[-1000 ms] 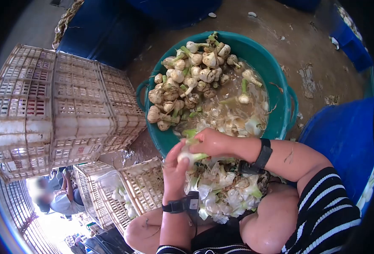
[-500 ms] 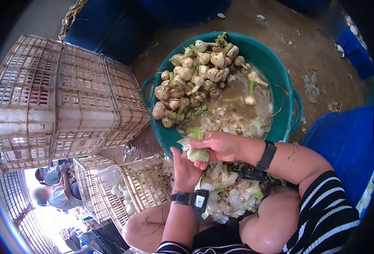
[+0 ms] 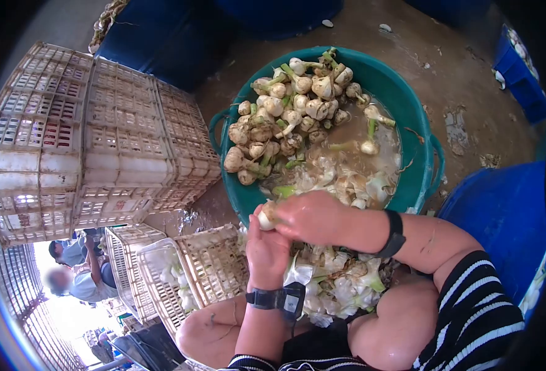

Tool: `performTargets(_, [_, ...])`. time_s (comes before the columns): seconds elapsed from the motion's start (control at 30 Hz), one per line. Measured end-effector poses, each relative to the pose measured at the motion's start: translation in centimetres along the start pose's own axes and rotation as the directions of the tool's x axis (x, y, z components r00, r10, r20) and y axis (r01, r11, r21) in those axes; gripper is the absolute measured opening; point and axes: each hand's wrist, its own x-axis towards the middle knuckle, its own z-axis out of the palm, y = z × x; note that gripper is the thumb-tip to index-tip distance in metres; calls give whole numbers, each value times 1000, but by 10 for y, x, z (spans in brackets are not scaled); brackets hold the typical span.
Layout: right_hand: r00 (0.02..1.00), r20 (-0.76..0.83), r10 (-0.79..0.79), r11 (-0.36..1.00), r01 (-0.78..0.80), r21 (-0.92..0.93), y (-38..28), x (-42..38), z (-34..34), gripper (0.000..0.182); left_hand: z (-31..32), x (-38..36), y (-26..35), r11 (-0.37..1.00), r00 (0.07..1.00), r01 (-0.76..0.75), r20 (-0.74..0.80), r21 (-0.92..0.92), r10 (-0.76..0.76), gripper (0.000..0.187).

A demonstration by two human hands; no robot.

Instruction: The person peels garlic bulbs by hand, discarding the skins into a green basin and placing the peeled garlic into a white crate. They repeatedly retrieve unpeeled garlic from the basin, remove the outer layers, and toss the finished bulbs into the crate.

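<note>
My left hand [image 3: 267,255] is closed around a pale garlic bulb [image 3: 265,219], held up at its fingertips over the near rim of the green tub [image 3: 412,111]. My right hand [image 3: 315,217], slightly blurred, is curled against the right side of this bulb, its fingertips partly hidden. Unpeeled garlic bulbs [image 3: 273,106] with cut green stems are heaped at the far left of the tub. Murky water [image 3: 341,162] and loose wet skins [image 3: 341,179] fill its near right part. More peeled skins [image 3: 341,287] lie piled between my legs, below my hands.
Stacked white plastic crates [image 3: 124,136] stand at the left. A nearer crate [image 3: 211,263] holds pale bulbs at its left. Blue barrels [image 3: 495,210] stand at the right and back; a blue crate [image 3: 520,77] sits far right. Another person [image 3: 87,272] is at the lower left.
My left hand was open and empty; now it holds a garlic bulb. The skins and green piece that were in my right hand are gone from it, and that hand has moved onto the bulb.
</note>
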Motion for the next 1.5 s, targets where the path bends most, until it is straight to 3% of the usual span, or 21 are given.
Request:
performTargets(0.03, [979,-176,-107,991,119,61,-7,-1,4,19,3,-2,-2,1000,1000,5,-2,0,-5,43])
performTargets(0.27, [966,-231,-116,988,89,-123,11,-1,12,11,13,-3,-10,986,994,-38,-94,164,54,35])
performTargets(0.4, [891,-311,332,933,-261,249,43,12,-21,21,12,-12,-3,984,968,169,194,-52,-156,45])
performTargets(0.53, [732,-389,559,749,-245,616,81,16,-18,27,6,-23,9,946,905,281,373,-159,-206,73])
performTargets(0.6, [897,202,392,919,-375,-117,85,12,-22,24,2,-27,16,959,931,242,315,-150,-186,82])
performTargets(0.63, [877,401,266,952,-304,33,69,6,-19,22,-3,-27,19,961,939,235,290,-147,-185,81])
performTargets(0.73, [999,26,45,805,-51,591,6,-1,6,23,-9,-29,24,955,956,246,204,-164,-211,80])
performTargets(0.87, [988,-131,-79,829,138,541,-2,7,15,16,-22,-29,20,945,876,300,429,-126,-221,75])
performTargets(0.93, [991,-122,48,754,44,655,14,11,8,15,-11,-39,23,956,885,253,364,150,-291,69])
performTargets(1.0, [933,106,343,608,-307,733,41,14,0,23,-17,-41,28,959,878,109,427,261,-216,63])
performTargets(1.03, [932,103,347,610,-308,730,49,7,-2,23,-17,-44,30,962,982,-152,148,227,120,60])
performTargets(1.07, [936,203,287,881,-341,329,58,-3,-4,22,-20,-47,34,880,888,-391,-142,269,438,58])
performTargets(1.1, [905,316,286,957,-253,-141,68,-12,-6,21,-51,-52,57,850,850,-527,-9,-20,527,56])
performTargets(1.13, [901,307,306,951,-273,-149,84,-16,-6,21,-96,-61,82,635,641,-749,-32,190,767,63])
performTargets(1.17, [885,244,396,886,-298,-356,107,-16,-3,28,-65,-74,101,600,535,-800,-474,-17,699,75])
performTargets(1.23, [863,169,476,777,-323,-540,147,-23,6,36,-49,-88,136,543,394,-838,-746,-52,536,70])
performTargets(1.33, [880,-148,452,603,-423,-676,188,-36,11,44,-73,-79,131,635,316,-733,-704,244,636,54])
performTargets(1.37, [797,-12,604,625,-483,-614,195,-37,10,45,-77,-72,119,701,510,-707,-617,96,599,41])
performTargets(1.4, [685,138,716,629,-546,-554,199,-36,5,47,-82,-60,99,771,738,-618,-221,156,637,35])
performTargets(1.43, [688,133,714,626,-542,-561,197,-36,1,47,-53,-54,78,886,875,-439,-153,148,459,38])
performTargets(1.5, [755,65,653,589,-452,-670,187,-44,-5,40,2,-45,43,939,946,-210,-186,274,265,41])
